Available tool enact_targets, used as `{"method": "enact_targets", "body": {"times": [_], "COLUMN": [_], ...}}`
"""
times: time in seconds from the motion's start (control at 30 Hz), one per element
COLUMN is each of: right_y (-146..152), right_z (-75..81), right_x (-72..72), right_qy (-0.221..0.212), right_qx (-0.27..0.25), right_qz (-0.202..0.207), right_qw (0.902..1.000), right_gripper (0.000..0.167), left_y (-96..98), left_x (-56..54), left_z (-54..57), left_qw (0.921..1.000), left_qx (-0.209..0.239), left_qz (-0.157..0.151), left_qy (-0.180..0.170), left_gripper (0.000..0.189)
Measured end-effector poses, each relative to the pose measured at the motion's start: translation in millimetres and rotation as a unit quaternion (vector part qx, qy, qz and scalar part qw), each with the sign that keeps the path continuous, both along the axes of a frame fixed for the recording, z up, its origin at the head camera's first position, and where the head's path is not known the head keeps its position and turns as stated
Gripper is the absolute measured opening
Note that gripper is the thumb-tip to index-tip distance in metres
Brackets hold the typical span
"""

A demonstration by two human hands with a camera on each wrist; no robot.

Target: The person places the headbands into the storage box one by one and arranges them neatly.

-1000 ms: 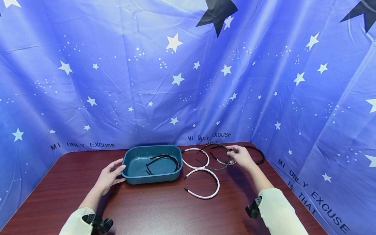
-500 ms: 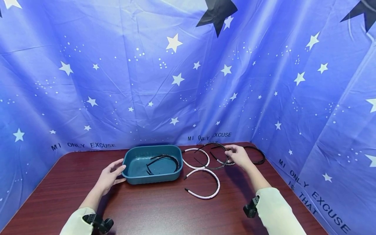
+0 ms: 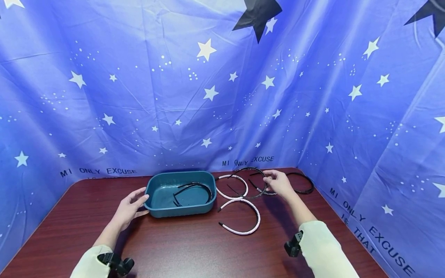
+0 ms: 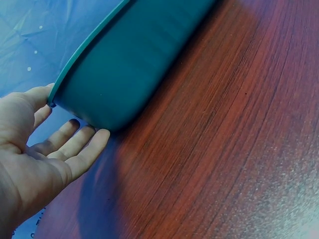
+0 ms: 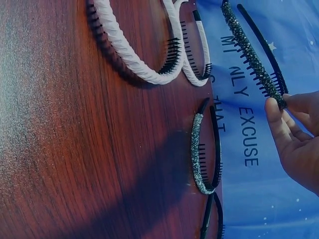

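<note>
My right hand (image 3: 279, 184) pinches a black glittery headband (image 5: 251, 56) at its curve and holds it above the table, its toothed inner side showing in the right wrist view. Under it lies a silver-glitter headband (image 5: 196, 154), partly covered in the head view. Two white headbands (image 3: 258, 216) rest to the left of that hand. At the left end of a teal plastic basin (image 3: 180, 212), my left hand (image 4: 45, 149) grips the rim, with its lower fingertips against the outer wall. Black headbands (image 3: 208, 190) lie inside the basin; how many is unclear.
Another black headband (image 3: 311, 186) lies at the table's far right, behind the right hand. The dark red wooden table (image 3: 174, 247) ends at a blue star-printed curtain (image 3: 174, 96) at the back and sides.
The right hand has moved slightly left and up, carrying the black glittery headband further over the white ones. The left hand and basin have stayed put.
</note>
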State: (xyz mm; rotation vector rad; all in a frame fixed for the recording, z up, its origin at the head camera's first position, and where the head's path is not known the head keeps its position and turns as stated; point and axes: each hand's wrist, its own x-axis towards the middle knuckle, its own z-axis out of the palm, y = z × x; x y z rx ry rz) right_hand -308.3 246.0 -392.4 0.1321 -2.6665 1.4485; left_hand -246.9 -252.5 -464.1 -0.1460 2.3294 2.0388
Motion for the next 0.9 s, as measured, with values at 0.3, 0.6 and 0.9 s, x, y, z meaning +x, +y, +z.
{"method": "enact_targets", "body": {"times": [0.3,0.6,0.9], "right_y": [-4,-13,-20], "right_z": [2.0,2.1,1.3], "right_x": [1.1,-0.9,-1.3], "right_qy": [0.000,-0.008,-0.007], "right_qx": [-0.005,-0.018,-0.021], "right_qz": [0.002,0.002,0.002], "right_qw": [1.0000,0.9998,0.9998], "right_gripper": [0.035,0.034,0.034], "left_y": [0.9,1.8,1.5], "left_x": [0.7,1.8,1.6], "left_z": [1.6,2.8,2.3], "left_qw": [1.0000,1.0000,1.0000], "left_qx": [0.001,-0.001,0.002], "left_qz": [0.000,-0.001,0.002], "left_qy": [0.001,0.001,-0.003], "left_gripper": [0.066,0.065,0.065]}}
